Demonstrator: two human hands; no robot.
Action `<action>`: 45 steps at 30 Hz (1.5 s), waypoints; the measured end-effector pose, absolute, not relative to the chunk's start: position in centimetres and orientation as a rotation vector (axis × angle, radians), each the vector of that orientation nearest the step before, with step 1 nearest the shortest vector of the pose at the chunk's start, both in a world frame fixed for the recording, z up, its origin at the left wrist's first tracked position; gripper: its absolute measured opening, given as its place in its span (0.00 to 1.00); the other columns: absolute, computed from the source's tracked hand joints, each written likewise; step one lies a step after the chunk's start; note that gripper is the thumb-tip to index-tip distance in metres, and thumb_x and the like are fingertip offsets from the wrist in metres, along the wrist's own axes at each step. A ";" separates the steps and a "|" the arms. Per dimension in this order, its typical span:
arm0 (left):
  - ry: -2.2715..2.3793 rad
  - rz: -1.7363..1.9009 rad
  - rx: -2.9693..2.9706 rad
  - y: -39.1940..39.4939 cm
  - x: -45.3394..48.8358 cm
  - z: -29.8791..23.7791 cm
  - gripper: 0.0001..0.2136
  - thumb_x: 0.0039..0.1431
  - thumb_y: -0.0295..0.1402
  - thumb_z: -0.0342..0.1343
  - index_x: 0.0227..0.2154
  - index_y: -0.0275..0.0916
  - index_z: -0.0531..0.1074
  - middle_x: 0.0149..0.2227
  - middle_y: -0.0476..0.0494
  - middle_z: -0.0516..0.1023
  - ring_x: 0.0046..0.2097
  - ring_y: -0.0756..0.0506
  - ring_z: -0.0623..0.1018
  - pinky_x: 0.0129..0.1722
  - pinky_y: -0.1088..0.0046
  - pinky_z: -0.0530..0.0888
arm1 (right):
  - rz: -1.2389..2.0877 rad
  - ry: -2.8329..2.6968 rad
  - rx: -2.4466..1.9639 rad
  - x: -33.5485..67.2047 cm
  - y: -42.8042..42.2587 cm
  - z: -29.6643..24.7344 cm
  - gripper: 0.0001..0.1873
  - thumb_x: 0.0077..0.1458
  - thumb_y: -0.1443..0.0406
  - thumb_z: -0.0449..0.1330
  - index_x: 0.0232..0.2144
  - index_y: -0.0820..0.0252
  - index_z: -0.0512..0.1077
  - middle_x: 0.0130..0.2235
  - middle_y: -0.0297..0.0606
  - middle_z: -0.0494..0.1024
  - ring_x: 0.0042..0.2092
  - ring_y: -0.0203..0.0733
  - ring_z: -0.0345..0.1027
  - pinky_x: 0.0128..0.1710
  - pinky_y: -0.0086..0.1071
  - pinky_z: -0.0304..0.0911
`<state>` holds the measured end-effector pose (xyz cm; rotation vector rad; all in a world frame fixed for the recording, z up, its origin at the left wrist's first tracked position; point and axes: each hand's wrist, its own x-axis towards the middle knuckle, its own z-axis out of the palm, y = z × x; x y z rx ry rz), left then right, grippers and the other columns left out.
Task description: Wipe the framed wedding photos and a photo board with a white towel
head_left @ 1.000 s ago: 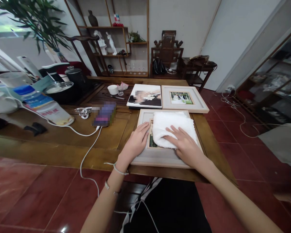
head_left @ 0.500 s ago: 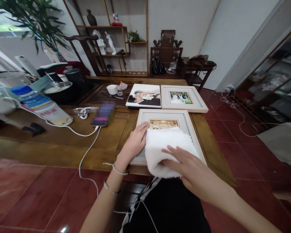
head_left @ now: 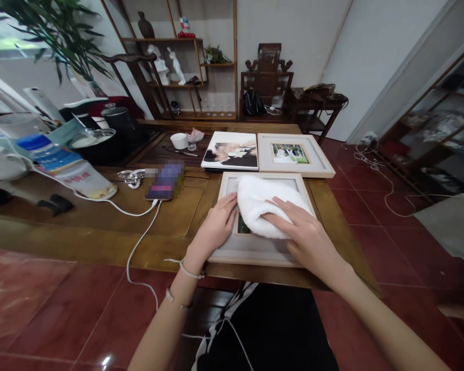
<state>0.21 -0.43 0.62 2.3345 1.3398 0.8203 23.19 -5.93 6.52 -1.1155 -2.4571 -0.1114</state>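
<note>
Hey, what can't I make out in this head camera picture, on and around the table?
Head view: most of the photo in the near frame, hidden by the white cloth under the right hand.
Head view: the phone screen, blurred by pixelation.
Head view: the white vessel, cut off by the left edge.
Head view: the plant, cut off by the top edge.

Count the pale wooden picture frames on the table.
2: the near frame, partly covered by the white cloth, and the far frame, beyond it and slightly right. Any under other things would be hidden.
</note>
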 end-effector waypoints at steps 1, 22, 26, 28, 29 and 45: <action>1.347 0.820 2.331 -0.4 0.2 0.6 0.19 0.66 0.28 0.43 0.58 0.37 0.64 0.62 0.37 0.64 0.64 0.41 0.62 0.62 0.55 0.62 | -0.121 -2.445 -1.119 23.3 -5.7 6.4 0.38 0.40 0.83 0.47 0.54 0.62 0.68 0.60 0.48 0.66 0.63 0.50 0.54 0.60 0.49 0.56; 1.361 0.839 2.342 -0.4 0.2 0.3 0.19 0.66 0.29 0.42 0.57 0.34 0.64 0.61 0.36 0.65 0.63 0.42 0.63 0.63 0.56 0.61 | 0.153 -2.673 -1.161 24.9 -6.3 5.2 0.46 0.33 0.84 0.45 0.56 0.55 0.64 0.62 0.42 0.63 0.65 0.49 0.49 0.62 0.50 0.50; 1.370 0.862 2.315 -0.4 0.3 0.2 0.19 0.66 0.30 0.43 0.57 0.33 0.64 0.61 0.35 0.65 0.63 0.42 0.63 0.63 0.56 0.62 | 0.060 -2.625 -1.149 24.8 -4.6 4.9 0.45 0.33 0.84 0.45 0.56 0.58 0.66 0.61 0.45 0.65 0.64 0.50 0.51 0.61 0.49 0.52; 1.370 0.859 2.313 -0.4 0.3 0.2 0.19 0.66 0.30 0.43 0.57 0.34 0.64 0.61 0.36 0.65 0.63 0.42 0.63 0.62 0.55 0.62 | 0.035 -2.588 -1.145 24.7 -4.4 5.5 0.43 0.37 0.85 0.45 0.55 0.58 0.66 0.60 0.45 0.66 0.63 0.49 0.53 0.60 0.49 0.55; 1.369 0.858 2.314 -0.4 0.3 0.3 0.19 0.66 0.30 0.43 0.57 0.35 0.64 0.61 0.36 0.65 0.63 0.42 0.63 0.62 0.55 0.62 | 0.013 -2.554 -1.143 24.7 -4.4 5.9 0.41 0.39 0.84 0.45 0.55 0.58 0.66 0.59 0.45 0.67 0.63 0.49 0.54 0.60 0.48 0.56; 1.374 0.824 2.323 -0.3 0.2 0.3 0.19 0.66 0.30 0.43 0.58 0.34 0.63 0.62 0.36 0.64 0.63 0.42 0.63 0.62 0.54 0.62 | -0.192 -2.580 -1.233 25.4 -3.0 3.9 0.40 0.37 0.85 0.46 0.52 0.58 0.68 0.59 0.43 0.68 0.64 0.50 0.51 0.61 0.52 0.53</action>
